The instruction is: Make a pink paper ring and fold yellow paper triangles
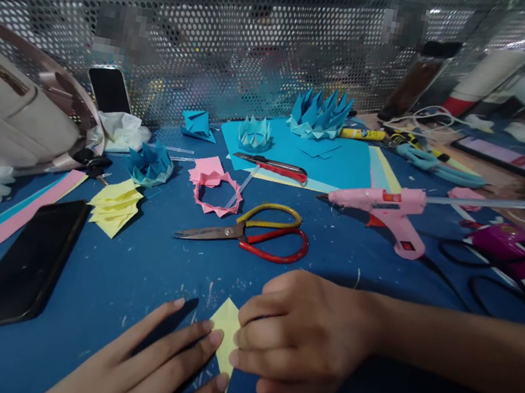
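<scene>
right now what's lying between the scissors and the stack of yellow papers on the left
In the head view, only bare blue tabletop separates the scissors from the yellow paper stack; the pink paper ring sits farther back.

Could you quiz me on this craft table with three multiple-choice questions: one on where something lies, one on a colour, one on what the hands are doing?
1. Where do the scissors lie?
A. beyond the hands
B. on the phone
C. in the bag

2. What colour is the glue gun?
A. green
B. pink
C. black

3. How is the yellow paper held?
A. lifted in the air
B. untouched
C. pressed on the table by both hands

Answers: 1 A, they lie on the blue table past the knuckles. 2 B, its body is pink. 3 C, left hand and right hand fingers rest on it.
</scene>
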A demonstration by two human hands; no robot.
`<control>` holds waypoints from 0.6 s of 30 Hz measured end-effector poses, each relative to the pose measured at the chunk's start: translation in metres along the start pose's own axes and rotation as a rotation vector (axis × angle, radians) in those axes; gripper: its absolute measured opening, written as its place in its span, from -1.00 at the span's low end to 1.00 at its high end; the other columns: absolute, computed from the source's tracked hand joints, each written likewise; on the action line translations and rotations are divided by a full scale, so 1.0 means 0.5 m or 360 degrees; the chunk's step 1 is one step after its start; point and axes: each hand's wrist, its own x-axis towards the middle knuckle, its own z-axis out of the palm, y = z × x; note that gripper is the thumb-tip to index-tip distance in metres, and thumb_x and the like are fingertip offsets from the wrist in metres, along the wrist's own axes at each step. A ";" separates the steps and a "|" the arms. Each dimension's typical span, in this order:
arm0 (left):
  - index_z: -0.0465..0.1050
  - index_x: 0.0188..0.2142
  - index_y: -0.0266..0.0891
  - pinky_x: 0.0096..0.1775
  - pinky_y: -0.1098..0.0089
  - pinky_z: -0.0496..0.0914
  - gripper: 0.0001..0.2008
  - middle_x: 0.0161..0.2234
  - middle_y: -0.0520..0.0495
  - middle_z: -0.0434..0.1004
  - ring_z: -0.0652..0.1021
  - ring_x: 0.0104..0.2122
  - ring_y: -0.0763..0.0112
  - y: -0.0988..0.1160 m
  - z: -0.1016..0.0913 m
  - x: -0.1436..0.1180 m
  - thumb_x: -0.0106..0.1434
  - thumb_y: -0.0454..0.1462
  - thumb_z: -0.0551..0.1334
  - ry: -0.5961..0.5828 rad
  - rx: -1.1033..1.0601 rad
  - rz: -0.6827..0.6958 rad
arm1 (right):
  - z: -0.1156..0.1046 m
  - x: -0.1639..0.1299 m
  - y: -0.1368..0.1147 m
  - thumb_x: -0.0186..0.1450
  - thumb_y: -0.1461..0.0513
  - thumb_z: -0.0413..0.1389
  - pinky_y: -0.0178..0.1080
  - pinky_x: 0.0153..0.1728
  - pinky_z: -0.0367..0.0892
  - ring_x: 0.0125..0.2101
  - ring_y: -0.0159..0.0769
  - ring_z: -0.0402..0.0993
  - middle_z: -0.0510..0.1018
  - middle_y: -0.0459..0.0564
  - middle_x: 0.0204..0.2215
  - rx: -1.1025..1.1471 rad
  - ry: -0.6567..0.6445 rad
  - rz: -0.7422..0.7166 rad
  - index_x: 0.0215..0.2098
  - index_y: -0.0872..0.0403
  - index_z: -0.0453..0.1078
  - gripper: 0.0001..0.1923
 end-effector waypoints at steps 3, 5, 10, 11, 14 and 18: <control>0.43 0.17 -0.01 0.34 -0.03 0.01 -0.69 0.11 0.00 0.52 0.45 0.18 0.28 0.004 0.022 -0.015 0.48 -0.24 0.14 0.0041 -0.0041 -0.0008 | -0.002 0.000 0.000 0.42 0.19 0.10 -0.24 -0.46 0.31 -0.21 -0.34 0.55 0.61 -0.05 -0.32 -0.0018 0.0009 -0.0003 -0.15 0.21 0.52 -0.76; 0.41 0.18 -0.01 0.34 -0.04 0.02 -0.67 0.14 -0.02 0.50 0.43 0.19 0.26 0.006 0.028 -0.022 0.47 -0.23 0.15 0.0014 -0.0057 -0.0003 | -0.002 0.001 0.000 0.43 0.18 0.07 -0.25 -0.46 0.31 -0.22 -0.36 0.55 0.61 -0.04 -0.32 -0.0036 0.0016 -0.0002 -0.16 0.19 0.52 -0.75; 0.37 0.21 0.05 0.34 -0.03 0.00 -0.66 0.09 -0.01 0.53 0.45 0.17 0.29 0.009 0.024 -0.020 0.49 -0.24 0.10 0.0025 -0.0047 -0.0022 | -0.001 0.001 0.000 0.46 0.19 0.02 -0.25 -0.47 0.29 -0.23 -0.37 0.55 0.62 -0.06 -0.33 -0.0046 0.0019 0.0004 -0.16 0.17 0.52 -0.73; 0.36 0.22 0.07 0.34 -0.01 0.01 -0.65 0.07 0.01 0.55 0.46 0.17 0.30 0.010 0.024 -0.018 0.49 -0.24 0.11 0.0045 -0.0052 -0.0037 | -0.001 0.000 0.000 0.45 0.19 0.04 -0.24 -0.47 0.29 -0.22 -0.36 0.55 0.62 -0.06 -0.33 -0.0026 0.0023 0.0006 -0.16 0.18 0.52 -0.75; 0.33 0.23 0.10 0.32 0.01 0.08 -0.64 0.07 0.01 0.55 0.46 0.16 0.32 0.014 0.025 -0.013 0.48 -0.19 0.14 0.0097 -0.0069 -0.0089 | -0.001 0.001 0.001 0.41 0.19 0.09 -0.22 -0.49 0.27 -0.23 -0.31 0.56 0.62 -0.05 -0.33 0.0005 0.0038 0.0000 -0.15 0.21 0.51 -0.76; 0.34 0.23 0.06 0.31 -0.03 0.10 -0.64 0.09 -0.01 0.54 0.46 0.16 0.29 0.011 0.020 -0.013 0.48 -0.18 0.14 0.0104 -0.0083 -0.0072 | -0.002 0.003 0.001 0.44 0.21 0.05 -0.22 -0.50 0.28 -0.24 -0.32 0.56 0.62 -0.06 -0.32 -0.0003 0.0038 0.0005 -0.16 0.20 0.51 -0.75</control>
